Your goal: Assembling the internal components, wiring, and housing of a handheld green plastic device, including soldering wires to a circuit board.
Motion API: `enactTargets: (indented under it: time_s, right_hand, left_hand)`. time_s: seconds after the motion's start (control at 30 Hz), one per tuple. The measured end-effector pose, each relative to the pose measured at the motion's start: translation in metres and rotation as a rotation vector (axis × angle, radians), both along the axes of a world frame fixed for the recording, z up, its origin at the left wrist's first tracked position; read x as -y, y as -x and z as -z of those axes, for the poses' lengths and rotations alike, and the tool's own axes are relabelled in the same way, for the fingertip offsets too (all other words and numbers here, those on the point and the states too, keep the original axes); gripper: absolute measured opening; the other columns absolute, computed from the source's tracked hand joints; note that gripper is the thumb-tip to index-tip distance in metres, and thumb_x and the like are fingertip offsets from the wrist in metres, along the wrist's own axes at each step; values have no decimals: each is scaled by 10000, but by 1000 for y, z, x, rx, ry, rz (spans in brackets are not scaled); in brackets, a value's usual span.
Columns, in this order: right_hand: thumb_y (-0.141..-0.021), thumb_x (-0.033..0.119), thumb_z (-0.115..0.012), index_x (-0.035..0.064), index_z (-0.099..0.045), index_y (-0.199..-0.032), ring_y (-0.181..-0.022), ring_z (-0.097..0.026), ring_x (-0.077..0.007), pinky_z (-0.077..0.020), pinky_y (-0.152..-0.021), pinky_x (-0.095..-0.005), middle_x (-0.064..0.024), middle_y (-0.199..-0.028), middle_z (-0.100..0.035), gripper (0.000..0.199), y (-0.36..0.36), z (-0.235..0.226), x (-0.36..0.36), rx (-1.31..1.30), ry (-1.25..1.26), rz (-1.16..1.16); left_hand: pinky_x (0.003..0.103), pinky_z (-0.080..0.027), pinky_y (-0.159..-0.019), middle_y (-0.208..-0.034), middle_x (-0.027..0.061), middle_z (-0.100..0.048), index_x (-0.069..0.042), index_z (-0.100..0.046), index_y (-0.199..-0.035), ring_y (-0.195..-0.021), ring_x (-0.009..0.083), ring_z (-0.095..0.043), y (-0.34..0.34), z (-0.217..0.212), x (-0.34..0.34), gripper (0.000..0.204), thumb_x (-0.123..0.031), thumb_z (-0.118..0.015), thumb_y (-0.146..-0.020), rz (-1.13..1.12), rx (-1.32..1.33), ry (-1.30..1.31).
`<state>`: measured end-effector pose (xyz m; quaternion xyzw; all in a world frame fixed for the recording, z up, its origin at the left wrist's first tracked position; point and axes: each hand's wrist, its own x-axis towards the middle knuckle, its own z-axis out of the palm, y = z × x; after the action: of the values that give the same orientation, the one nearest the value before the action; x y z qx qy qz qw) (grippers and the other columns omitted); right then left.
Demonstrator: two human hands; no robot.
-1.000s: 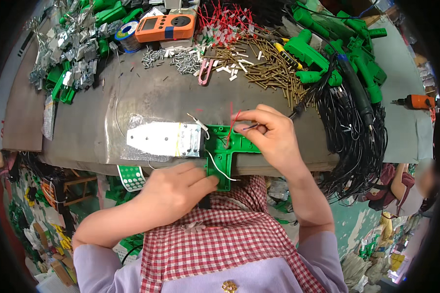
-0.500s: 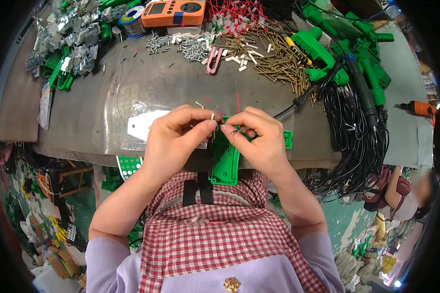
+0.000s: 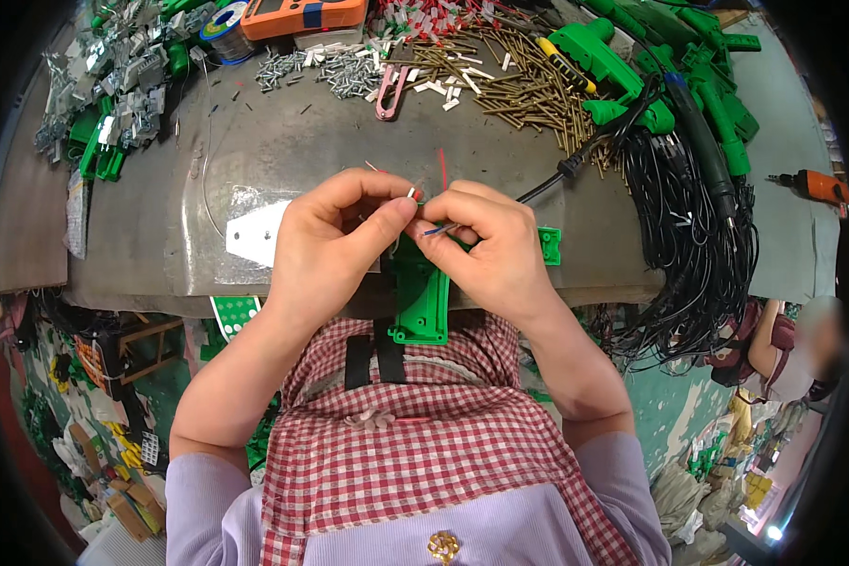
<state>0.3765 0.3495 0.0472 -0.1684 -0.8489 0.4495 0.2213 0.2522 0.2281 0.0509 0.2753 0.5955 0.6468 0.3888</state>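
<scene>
Head view: the left hand (image 3: 335, 231) pinches a white wire (image 3: 411, 192), close beside the right hand (image 3: 489, 243), which seems to grip a blue wire (image 3: 436, 230). Beneath them, reaching to the near side, sits the hollow, smooth green plastic housing (image 3: 421, 304), visible trough running near to far, right hand closer.

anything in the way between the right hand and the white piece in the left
Nothing visible: the right hand is close beside the white piece pinched in the left hand, though any contact is hidden.
</scene>
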Motion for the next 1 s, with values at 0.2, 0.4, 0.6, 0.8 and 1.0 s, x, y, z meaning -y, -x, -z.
enactTargets:
  time_s: [0.2, 0.4, 0.6, 0.8, 1.0]
  right_hand:
    - [-733, 98, -709, 48, -650, -837, -627, -578, -218, -454, -573, -330, -68, -719, -586, 129, -3, -3, -1, 4, -13, 3]
    - [-709, 60, -719, 65, -651, -852, -636, -578, -241, -459, -599, -343, -53, -719, -589, 158, -8, -18, -19, -163, -416, -32]
    - [-790, 59, -689, 57, -625, -926, -665, -599, -167, -469, -623, -306, -57, -747, -613, 150, -10, -26, -15, 8, -123, -100]
    - [-895, 80, -623, 11, -624, -959, -667, -534, -46, -451, -611, -213, -32, -784, -636, 94, -14, -14, -28, -41, 442, -68]
    - [-932, 137, -588, -17, -658, -961, -604, -496, -40, -410, -540, -205, -5, -695, -624, 172, -12, -19, -30, 162, 643, -65]
  left_hand:
    - [206, -444, -636, -844, 10, -640, 0, -662, -935, -733, 52, -564, 0, 0, 0, 87, -60, -646, -875, -12, -220, -23]
    - [252, -465, -625, -780, 23, -629, 1, -667, -937, -697, 98, -587, 0, -9, 0, 107, -66, -661, -854, 80, -315, 66]
    - [305, -472, -594, -764, 82, -619, -29, -672, -856, -665, 232, -590, -3, -6, -1, 119, -4, -708, -745, 6, -1059, -87]
    - [258, -445, -615, -807, 51, -636, -21, -678, -867, -700, 148, -581, -7, -10, 3, 72, -11, -682, -796, 8, -611, 11]
    - [230, -429, -673, -825, 36, -627, 5, -691, -901, -744, 103, -560, -6, -3, 2, 80, -34, -674, -833, -3, -500, 2]
